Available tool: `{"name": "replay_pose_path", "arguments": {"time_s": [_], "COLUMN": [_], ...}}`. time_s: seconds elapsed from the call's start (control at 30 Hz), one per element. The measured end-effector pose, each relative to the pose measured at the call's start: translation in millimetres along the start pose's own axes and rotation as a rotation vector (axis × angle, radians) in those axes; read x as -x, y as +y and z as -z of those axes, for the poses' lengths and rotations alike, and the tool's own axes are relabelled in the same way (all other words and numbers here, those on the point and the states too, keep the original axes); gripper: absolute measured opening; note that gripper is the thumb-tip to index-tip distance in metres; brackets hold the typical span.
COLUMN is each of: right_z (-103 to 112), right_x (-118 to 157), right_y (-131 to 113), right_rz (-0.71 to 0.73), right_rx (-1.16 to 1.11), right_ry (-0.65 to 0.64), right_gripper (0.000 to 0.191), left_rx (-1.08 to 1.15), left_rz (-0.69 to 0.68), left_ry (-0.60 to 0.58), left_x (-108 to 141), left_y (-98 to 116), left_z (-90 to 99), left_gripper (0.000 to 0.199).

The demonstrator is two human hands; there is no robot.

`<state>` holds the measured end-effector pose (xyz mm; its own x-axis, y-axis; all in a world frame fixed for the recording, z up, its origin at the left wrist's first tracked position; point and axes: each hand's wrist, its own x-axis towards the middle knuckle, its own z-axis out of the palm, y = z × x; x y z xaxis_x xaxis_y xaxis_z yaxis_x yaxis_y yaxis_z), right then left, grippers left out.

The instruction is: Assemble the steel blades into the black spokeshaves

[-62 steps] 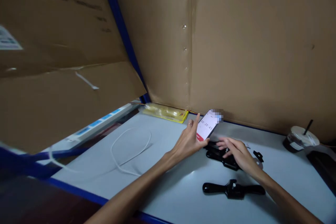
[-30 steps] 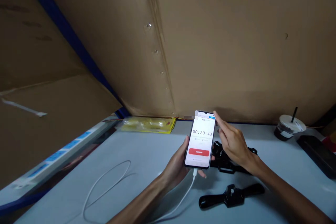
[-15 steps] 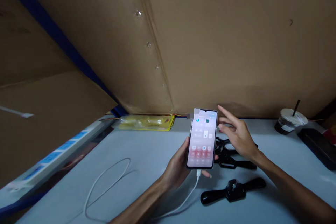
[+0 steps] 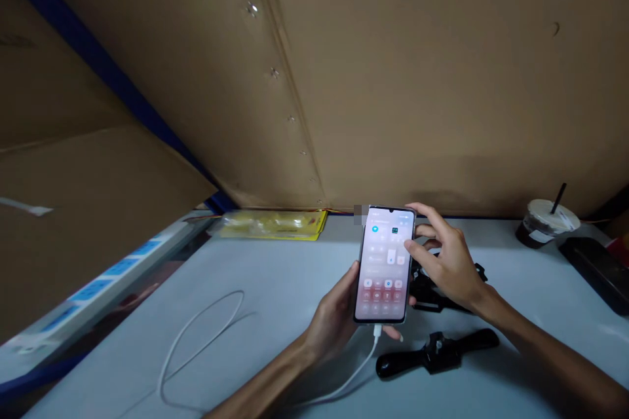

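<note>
I see the phone point(image 4: 384, 265) glowing pale lilac, blushing to pink low down (one dot is teal), its cable point(image 4: 377, 332) white. The nearest two-handled tool point(image 4: 437, 357) is glossy black. Around them: a yellow package point(image 4: 275, 225), brown cardboard point(image 4: 417, 78), a deep blue beam point(image 4: 108, 72), and a white strip point(image 4: 120, 266) patterned with blue patches.

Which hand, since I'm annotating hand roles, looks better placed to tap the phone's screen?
Probably the right hand: its thumb lies at the right edge of the phone, while the left hand is occupied supporting it from the left and behind.
</note>
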<state>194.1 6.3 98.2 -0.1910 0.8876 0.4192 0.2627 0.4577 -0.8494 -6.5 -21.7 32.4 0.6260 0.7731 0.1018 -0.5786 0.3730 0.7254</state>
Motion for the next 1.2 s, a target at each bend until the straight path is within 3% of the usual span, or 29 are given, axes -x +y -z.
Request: {"name": "replay_pose_path", "arguments": {"time_s": [1.2], "right_z": [-0.2], "right_x": [1.2], "right_y": [-1.8], "right_rz": [-0.012], "right_rx": [0.044], "right_ry": [-0.007], "right_gripper": [0.043], "left_rx": [-0.003], "left_rz": [0.023], "left_ry": [0.01], "left_x": [0.9], "left_y": [0.2], "left_z": [1.4], "left_gripper": [0.054]}}
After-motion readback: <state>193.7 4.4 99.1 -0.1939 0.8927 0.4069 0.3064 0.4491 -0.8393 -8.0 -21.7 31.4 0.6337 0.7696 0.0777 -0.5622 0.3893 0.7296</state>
